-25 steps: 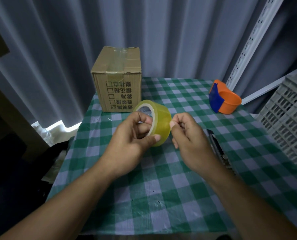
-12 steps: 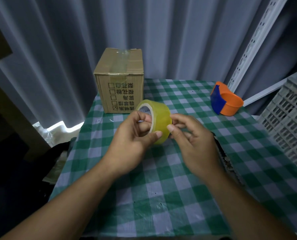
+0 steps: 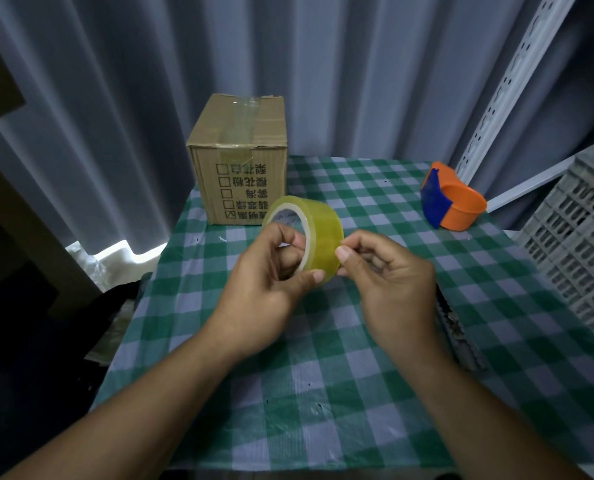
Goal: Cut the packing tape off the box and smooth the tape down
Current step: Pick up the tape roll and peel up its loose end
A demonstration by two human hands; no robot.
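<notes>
Both hands meet above the table (image 3: 323, 427): the left hand (image 3: 267, 292) grips the tape roll (image 3: 309, 233), fingers hooked through its core and thumb under the rim, while the right hand (image 3: 389, 282) pinches at the roll's outer face with thumb and forefinger (whether a loose end is caught I cannot tell). The roll stands on edge, its core axis running left to right, slightly tilted. Behind it stands the box (image 3: 241, 157), taped along its top, well apart from an orange dispenser (image 3: 456, 199) at the right. A grey crate (image 3: 579, 244) flanks the table's right edge.
</notes>
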